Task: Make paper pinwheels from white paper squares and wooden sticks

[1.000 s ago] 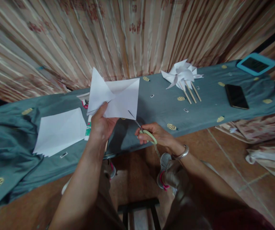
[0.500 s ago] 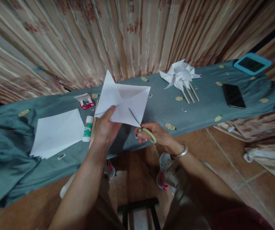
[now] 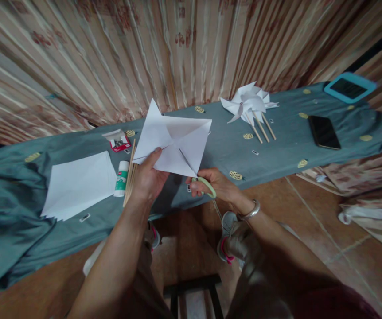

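A white sheet of paper with crossing creases is pinched by my left hand, thumb on top and fingers underneath. A slit runs in from its left corner, near my thumb, and its upper left part stands up at an angle. My right hand is closed around the light green handles of a pair of scissors. The scissor blades lie at the sheet's lower right corner, along a diagonal line toward the middle. My right fingers partly hide the handles.
On the teal cloth lie a paper stack, a glue stick, wooden sticks and a red box of small metal pieces. Paper pinwheels, a black phone and a blue-framed device are at right.
The paper has shifted slightly to the right with my left hand. The scissors stay at the same corner, with my right hand almost unmoved.
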The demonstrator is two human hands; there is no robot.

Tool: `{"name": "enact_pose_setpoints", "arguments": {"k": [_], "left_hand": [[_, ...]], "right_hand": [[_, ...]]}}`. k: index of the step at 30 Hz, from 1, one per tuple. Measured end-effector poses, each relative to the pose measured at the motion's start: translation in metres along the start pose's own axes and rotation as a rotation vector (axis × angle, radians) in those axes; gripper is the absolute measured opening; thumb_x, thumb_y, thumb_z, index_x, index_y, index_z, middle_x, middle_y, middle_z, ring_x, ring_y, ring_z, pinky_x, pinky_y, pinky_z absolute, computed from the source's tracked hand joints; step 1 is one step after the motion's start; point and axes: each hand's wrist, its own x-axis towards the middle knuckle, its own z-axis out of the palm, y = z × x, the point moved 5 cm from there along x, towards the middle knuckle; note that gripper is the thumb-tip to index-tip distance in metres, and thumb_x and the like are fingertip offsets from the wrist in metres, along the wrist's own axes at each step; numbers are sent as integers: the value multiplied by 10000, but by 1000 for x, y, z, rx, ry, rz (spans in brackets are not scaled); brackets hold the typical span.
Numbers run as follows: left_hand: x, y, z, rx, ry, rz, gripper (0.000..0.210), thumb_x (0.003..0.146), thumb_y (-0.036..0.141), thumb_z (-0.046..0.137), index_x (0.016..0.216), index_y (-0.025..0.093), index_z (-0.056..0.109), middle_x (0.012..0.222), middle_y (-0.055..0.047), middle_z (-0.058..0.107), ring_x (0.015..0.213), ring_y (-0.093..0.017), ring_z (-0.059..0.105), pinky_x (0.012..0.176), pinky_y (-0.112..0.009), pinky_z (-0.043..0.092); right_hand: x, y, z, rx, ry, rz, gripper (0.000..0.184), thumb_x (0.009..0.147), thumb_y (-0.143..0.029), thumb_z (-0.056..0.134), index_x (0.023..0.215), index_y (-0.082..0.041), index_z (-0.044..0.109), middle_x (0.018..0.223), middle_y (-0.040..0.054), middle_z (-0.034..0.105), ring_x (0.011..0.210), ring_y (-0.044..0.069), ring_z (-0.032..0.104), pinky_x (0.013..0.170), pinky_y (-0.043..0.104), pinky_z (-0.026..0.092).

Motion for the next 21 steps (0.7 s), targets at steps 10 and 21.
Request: {"name": "enact_pose_setpoints", "arguments": {"k": [10,21], "left_hand": [[0,2,-1,3,-45,0,393,755,226,656,1143,168,625,1083,-78,716,1070,-244,639,887,-327,510],[0,3,0,-42,-22,8,380,757,166,625,1137,167,635,1120,-80,706,1093,-254,629,917,-361,515]], "right_hand": [[2,3,-1,34,41,16,442,599,-531,818,765,-141,693,548,-26,633,483,60,523,475,184,401],[3,4,-1,59,71,46,423,558,-509,843,717,-142,706,512,-28,623,454,53,506,441,174,386]]}}
